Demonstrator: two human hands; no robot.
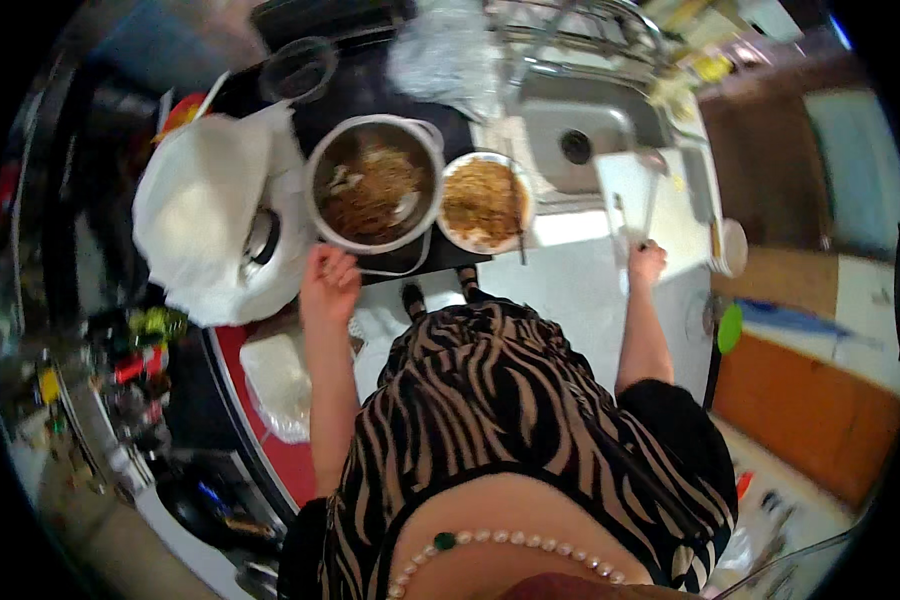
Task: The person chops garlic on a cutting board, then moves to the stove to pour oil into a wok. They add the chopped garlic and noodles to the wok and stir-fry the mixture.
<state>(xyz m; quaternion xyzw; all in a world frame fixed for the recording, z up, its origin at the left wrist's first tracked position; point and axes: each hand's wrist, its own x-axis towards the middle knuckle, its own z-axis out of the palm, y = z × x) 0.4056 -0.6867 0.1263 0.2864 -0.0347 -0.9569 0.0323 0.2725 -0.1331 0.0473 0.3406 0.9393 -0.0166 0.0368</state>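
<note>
My left hand, fingers curled, is at the near left rim of a deep pot. Whether it grips the rim or only touches it cannot be made out. Inside the pot lies a brown, shredded-looking food with paler pieces. Close against the pot's right side stands a white bowl full of similar brown food, with a dark thin stick across its right edge. My right hand is closed around the handle of a long metal utensil, above a white cutting board.
A steel sink with a drain lies beyond the board. Left of the pot is a large white plastic bag with a round metal object by it. A clear round container and clear plastic wrap sit at the back.
</note>
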